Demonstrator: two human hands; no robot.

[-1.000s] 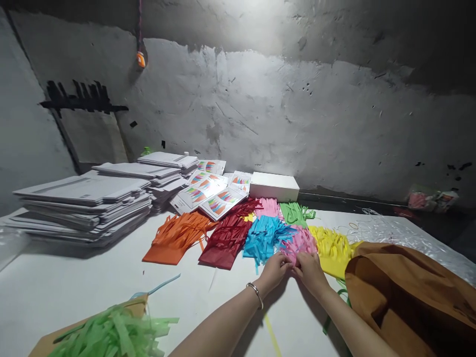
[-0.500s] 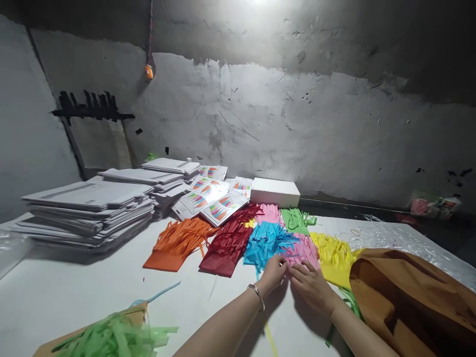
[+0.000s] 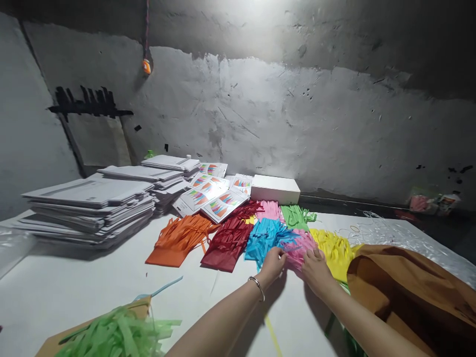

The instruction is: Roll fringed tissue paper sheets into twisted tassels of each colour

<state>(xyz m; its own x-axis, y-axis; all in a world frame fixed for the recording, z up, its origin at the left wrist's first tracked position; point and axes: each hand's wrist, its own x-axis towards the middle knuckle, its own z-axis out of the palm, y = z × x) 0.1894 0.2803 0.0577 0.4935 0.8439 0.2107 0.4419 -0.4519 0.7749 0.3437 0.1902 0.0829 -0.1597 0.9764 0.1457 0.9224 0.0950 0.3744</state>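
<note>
On the white table, the pink fringe lay between the blue fringe and yellow fringe. The left hand was narrow, the right hand bent; neither's hold could be determined. Adjustment appeared underway; light finger pressure seemed required next.

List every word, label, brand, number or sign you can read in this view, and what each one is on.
No text is readable.
Printed cards: colored pictures show; any lettering is too small to read.
Nearest white stack: grey band and a small dark mark on top, too blurred to read.
Bottle-like item at far right: markings too small and blurred.
Black wall marks: strokes, no legible word.
Pink fringed paper: no lettering visible.
</note>
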